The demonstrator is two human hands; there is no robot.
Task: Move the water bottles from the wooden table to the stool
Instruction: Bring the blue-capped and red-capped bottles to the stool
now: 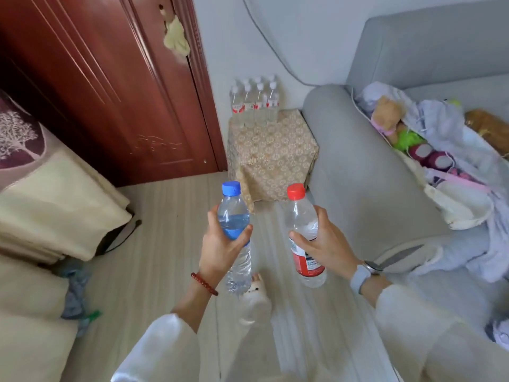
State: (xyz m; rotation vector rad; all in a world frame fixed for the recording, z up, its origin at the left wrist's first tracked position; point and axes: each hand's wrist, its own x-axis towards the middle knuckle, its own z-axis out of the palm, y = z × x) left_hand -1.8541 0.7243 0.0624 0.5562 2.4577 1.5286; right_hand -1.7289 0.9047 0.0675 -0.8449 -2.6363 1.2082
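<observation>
We see the grey sofa filling the space to the right of both grips, its rounded arm just beyond the right hand, with a heap of soft toys and pale cloth piled on its seat. The dark red wooden door stands far to the left of and beyond the left hand, and cream cushions lie well to the left of that hand. Straight ahead of the two grips, between door and sofa arm, sits the stool, covered in a gold patterned cloth; a cluster of white-capped bottles stands on its far edge, against the wall. The pale striped floor runs beneath our hands.

Our left hand, with a red bead bracelet at the wrist, is wrapped around the middle of the blue-capped bottle, thumb on one side and fingers on the other; the bottle tilts a little, cap away from us, and is partly filled. Our right hand, with a grey watch on its wrist, grasps the red-capped bottle above its red label, fingers curled round it. Both bottles are in the air, short of the stool, close beside each other but apart
</observation>
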